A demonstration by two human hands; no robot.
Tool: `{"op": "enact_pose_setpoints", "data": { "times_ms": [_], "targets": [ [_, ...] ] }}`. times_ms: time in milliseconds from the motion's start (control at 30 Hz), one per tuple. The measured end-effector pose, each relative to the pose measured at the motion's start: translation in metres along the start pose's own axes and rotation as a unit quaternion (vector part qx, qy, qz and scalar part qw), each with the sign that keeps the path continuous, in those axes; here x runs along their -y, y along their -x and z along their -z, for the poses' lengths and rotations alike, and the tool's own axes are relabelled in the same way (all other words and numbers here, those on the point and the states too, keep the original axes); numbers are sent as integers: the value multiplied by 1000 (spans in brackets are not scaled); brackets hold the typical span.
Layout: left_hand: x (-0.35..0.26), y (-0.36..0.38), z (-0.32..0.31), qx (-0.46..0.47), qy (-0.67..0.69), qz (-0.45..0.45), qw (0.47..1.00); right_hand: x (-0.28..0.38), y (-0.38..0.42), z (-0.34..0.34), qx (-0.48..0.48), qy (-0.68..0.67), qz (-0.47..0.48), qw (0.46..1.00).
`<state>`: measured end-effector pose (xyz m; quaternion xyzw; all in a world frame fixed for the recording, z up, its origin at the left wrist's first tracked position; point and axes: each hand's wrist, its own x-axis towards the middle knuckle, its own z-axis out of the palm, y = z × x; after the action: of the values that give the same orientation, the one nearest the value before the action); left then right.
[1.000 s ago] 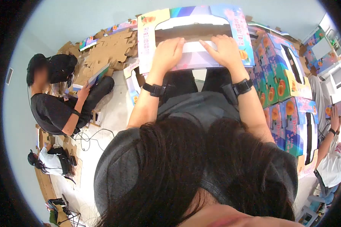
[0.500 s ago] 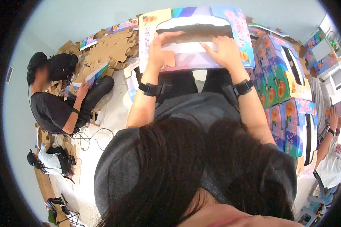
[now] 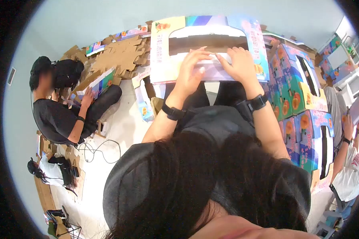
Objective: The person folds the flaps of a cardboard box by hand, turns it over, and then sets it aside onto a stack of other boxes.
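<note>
A printed cardboard box (image 3: 161, 51) with peach pictures sits at my lap, and a wide cut-out opening in its top shows a brown inside. My left hand (image 3: 190, 71) lies on the near strip of the top, its fingers stretched towards the opening's near edge. Beside it, my right hand (image 3: 240, 65) rests on the same strip, thumb apart from the fingers and fingertips at the opening. Both hands touch the box with fingers apart, and neither is wrapped round anything that I can see.
Finished-looking boxes (image 3: 295, 79) stand stacked to my right. Another box (image 3: 146, 95) is on the floor at my left. Flat brown cardboard (image 3: 117, 57) lies along the wall. A person (image 3: 58, 117) at the left handles a printed sheet; another person (image 3: 353, 167) is at the right.
My left hand has moved right, from the box's left side to the near edge of the opening. The box sits slightly lower in view. My right hand stays at about the same place.
</note>
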<state>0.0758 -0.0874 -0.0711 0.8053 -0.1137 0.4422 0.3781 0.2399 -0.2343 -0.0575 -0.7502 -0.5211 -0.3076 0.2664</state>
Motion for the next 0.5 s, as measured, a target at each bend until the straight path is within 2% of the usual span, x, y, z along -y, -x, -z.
{"op": "enact_pose_setpoints", "data": {
  "times_ms": [33, 167, 267, 333, 367, 433, 467, 500],
  "targets": [
    [-4, 0, 2, 8, -3, 10, 1000, 0, 2, -1, -19, -4, 9, 1000],
    [-4, 7, 4, 26, 30, 37, 999, 1, 3, -2, 8, 5, -9, 1000],
    [-13, 11, 10, 48, 143, 84, 985, 1, 11, -4, -8, 21, -6, 1000],
    [-16, 20, 13, 79, 189, 135, 969, 9, 21, 3, -57, 40, 9, 998],
    [-16, 22, 16, 93, 211, 155, 961, 11, 28, 7, -51, 43, 9, 998],
    [-25, 25, 25, 90, 257, 186, 944, 19, 40, 14, -81, 57, 12, 995],
    [-40, 21, 31, 105, 317, 245, 910, 28, 42, 25, -70, 39, 0, 997],
    [-34, 24, 30, 115, 335, 178, 918, 31, 47, 26, -97, 39, 7, 995]
  ]
}}
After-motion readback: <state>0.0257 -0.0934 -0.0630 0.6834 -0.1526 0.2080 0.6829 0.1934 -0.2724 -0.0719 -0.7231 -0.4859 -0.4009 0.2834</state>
